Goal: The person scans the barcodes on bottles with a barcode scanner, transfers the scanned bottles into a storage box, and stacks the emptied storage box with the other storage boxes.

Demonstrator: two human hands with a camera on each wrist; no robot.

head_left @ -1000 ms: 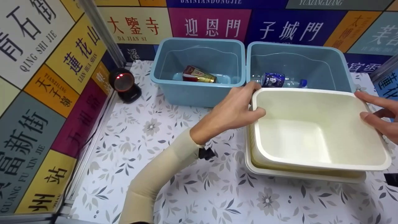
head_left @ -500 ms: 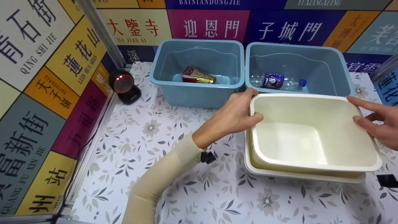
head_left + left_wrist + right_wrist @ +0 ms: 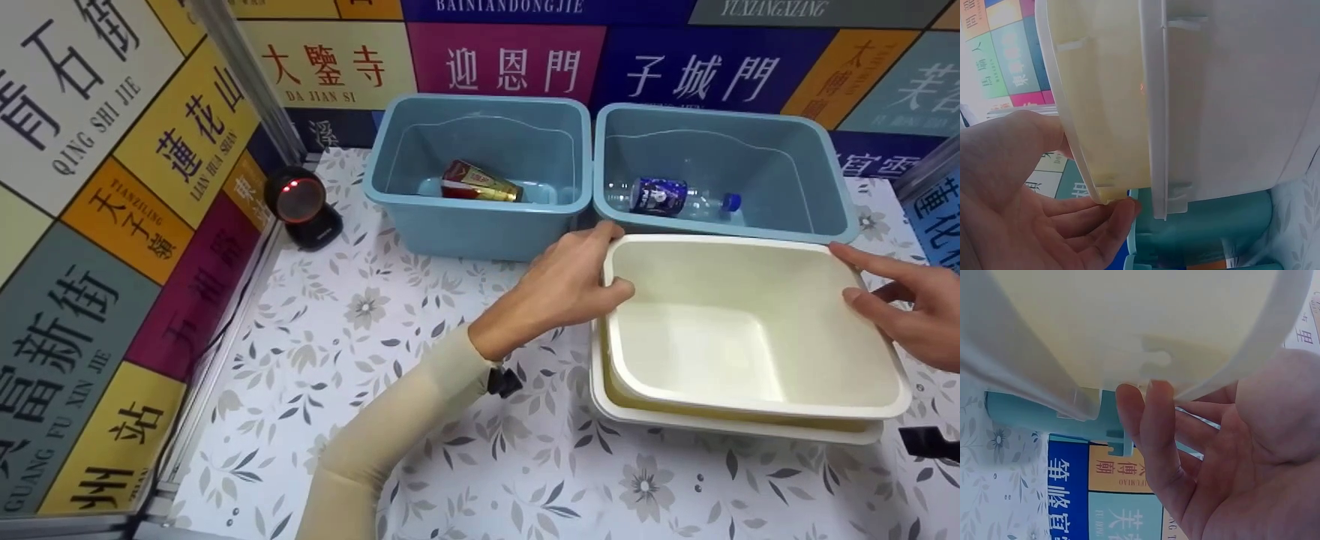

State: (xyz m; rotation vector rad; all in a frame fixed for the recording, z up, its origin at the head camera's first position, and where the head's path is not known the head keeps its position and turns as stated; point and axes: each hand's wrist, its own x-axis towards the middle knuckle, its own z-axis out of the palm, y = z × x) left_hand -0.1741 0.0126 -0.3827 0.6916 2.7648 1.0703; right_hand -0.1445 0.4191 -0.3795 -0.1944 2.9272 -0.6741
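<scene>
A cream plastic bin (image 3: pixel 697 352) sits partly nested inside a second cream bin, whose rim (image 3: pixel 750 426) shows below it in the head view. My left hand (image 3: pixel 566 281) grips the upper bin's left rim near the far corner, thumb on the inside and fingers outside. At the right rim, my right hand (image 3: pixel 911 307) holds the same bin between thumb and fingers. In the left wrist view, the lower bin's rim (image 3: pixel 1157 112) stands apart from the upper one. The right wrist view has fingertips (image 3: pixel 1159 394) under the upper bin's rim edge.
Two blue bins stand behind: the left blue bin (image 3: pixel 480 231) contains a red and gold carton (image 3: pixel 480 182), the right blue bin (image 3: pixel 765 161) a plastic bottle (image 3: pixel 660 196). A black scanner (image 3: pixel 300 206) with red lights stands at the left on the floral-patterned table (image 3: pixel 450 465).
Both hands have brought the upper cream bin down and slightly left, closer into the lower bin. More of the blue bin with the bottle shows behind it.
</scene>
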